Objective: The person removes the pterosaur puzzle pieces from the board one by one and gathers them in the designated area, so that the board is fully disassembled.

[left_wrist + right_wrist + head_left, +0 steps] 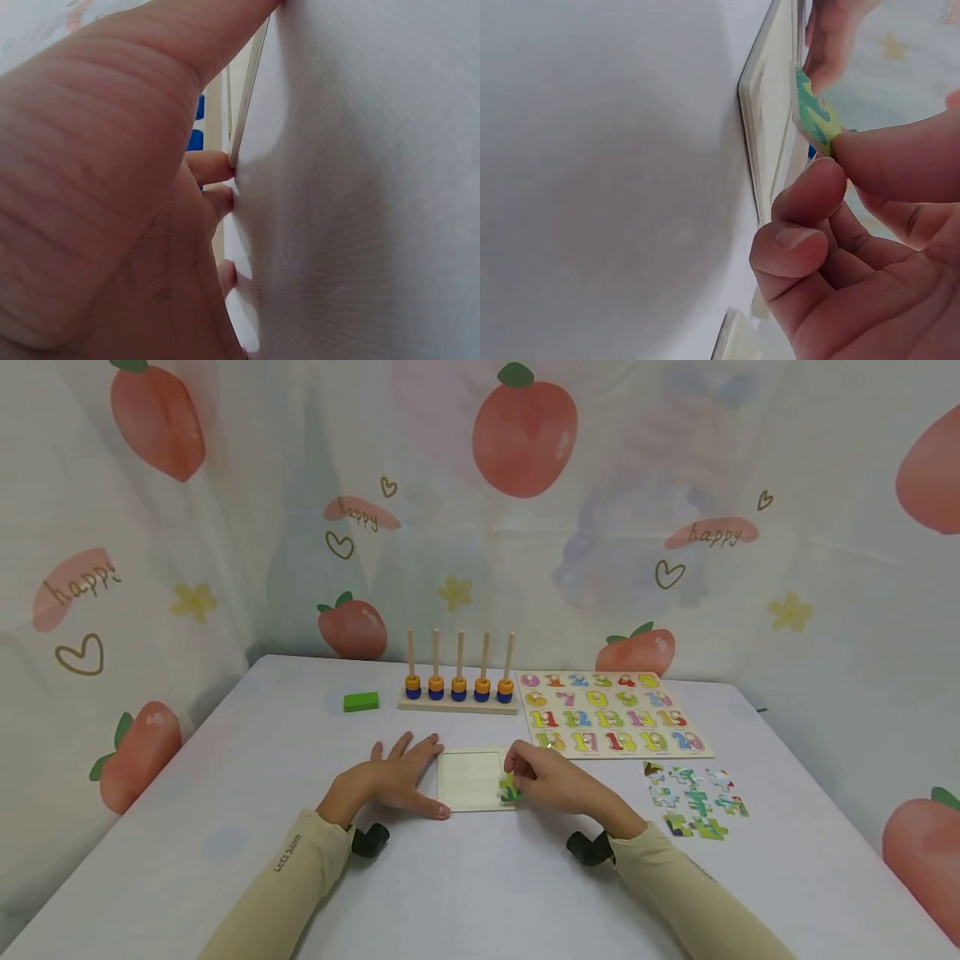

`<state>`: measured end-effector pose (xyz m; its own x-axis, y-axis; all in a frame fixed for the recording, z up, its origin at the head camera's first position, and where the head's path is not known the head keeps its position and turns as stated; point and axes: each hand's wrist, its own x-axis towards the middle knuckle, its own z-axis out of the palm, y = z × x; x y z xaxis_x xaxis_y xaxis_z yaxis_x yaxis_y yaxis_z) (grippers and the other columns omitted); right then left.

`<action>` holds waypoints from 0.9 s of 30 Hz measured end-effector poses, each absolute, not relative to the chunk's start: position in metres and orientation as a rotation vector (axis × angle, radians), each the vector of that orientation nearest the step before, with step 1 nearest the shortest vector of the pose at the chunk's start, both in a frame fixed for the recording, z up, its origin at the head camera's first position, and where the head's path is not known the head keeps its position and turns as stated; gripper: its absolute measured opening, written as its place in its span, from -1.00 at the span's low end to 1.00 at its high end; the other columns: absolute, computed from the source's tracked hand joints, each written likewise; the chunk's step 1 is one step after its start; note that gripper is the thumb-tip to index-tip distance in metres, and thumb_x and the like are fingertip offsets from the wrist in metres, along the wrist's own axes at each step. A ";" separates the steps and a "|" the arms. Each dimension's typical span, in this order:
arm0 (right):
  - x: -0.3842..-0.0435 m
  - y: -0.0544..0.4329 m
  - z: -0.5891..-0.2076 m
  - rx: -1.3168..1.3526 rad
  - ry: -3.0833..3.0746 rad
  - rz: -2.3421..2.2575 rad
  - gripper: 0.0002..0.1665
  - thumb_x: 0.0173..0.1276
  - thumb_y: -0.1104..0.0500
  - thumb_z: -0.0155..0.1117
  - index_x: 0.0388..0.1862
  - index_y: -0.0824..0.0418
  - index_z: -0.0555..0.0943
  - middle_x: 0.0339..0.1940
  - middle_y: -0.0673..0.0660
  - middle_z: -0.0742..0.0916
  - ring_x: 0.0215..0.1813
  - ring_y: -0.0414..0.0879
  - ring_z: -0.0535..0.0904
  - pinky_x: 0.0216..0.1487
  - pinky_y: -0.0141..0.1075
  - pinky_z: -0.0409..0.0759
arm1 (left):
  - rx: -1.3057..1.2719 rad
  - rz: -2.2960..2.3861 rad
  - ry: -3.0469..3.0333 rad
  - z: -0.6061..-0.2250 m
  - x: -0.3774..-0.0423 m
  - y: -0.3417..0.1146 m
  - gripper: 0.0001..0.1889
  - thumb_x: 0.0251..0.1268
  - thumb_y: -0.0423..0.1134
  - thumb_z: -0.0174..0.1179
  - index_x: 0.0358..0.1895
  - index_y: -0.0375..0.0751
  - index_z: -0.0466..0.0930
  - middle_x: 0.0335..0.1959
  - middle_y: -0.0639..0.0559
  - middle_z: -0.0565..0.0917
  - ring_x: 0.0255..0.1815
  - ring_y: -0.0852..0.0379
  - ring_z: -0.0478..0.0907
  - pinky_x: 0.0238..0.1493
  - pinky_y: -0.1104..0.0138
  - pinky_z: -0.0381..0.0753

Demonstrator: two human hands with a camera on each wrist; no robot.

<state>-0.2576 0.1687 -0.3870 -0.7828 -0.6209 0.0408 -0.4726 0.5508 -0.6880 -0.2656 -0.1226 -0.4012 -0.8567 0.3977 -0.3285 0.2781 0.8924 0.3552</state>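
Note:
A pale wooden puzzle frame (471, 781) with a raised border lies flat on the white table. My left hand (401, 774) rests at its left side, fingers spread and straight; in the left wrist view a fingertip (217, 166) meets the frame's edge. Over the right border, my right hand (558, 777) pinches a green puzzle piece (815, 112) between thumb and fingers. The piece is tilted above the frame in the right wrist view, its printed side showing green and yellow. The other right fingers are curled in.
Several loose puzzle pieces (697, 802) lie at the right. Behind them sits a number board (615, 714) with colourful numerals. A peg stand (459, 706) with blue and orange rings stands at the back, a green block (361, 702) to its left.

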 end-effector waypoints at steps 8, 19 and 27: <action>-0.249 0.186 -0.381 -0.896 2.541 -1.107 -0.88 0.54 0.43 0.19 -0.01 0.34 0.55 -0.30 0.05 0.63 -0.26 -0.06 0.53 -0.25 -0.32 0.54 | 0.512 0.417 2.667 -0.404 -0.268 -0.124 0.24 0.17 0.43 0.44 0.76 -0.09 0.01 0.80 -0.03 -0.09 0.77 -0.23 -0.35 0.57 -0.40 -0.42; -0.240 0.216 -0.369 -0.802 2.595 -1.123 -0.88 0.55 0.42 0.21 0.01 0.36 0.55 -0.30 0.08 0.64 -0.29 -0.03 0.57 -0.27 -0.30 0.60 | 0.500 0.434 2.668 -0.404 -0.267 -0.124 0.27 0.12 0.45 0.46 0.76 -0.11 0.03 0.80 -0.07 -0.08 0.77 -0.26 -0.35 0.56 -0.42 -0.44; -0.232 0.242 -0.362 -0.736 2.645 -1.132 -0.88 0.57 0.37 0.27 0.01 0.32 0.56 -0.28 0.06 0.62 -0.27 -0.04 0.56 -0.27 -0.32 0.60 | 0.505 0.415 2.676 -0.405 -0.267 -0.123 0.23 0.17 0.43 0.44 0.76 -0.08 0.03 0.80 -0.04 -0.08 0.77 -0.24 -0.33 0.57 -0.42 -0.38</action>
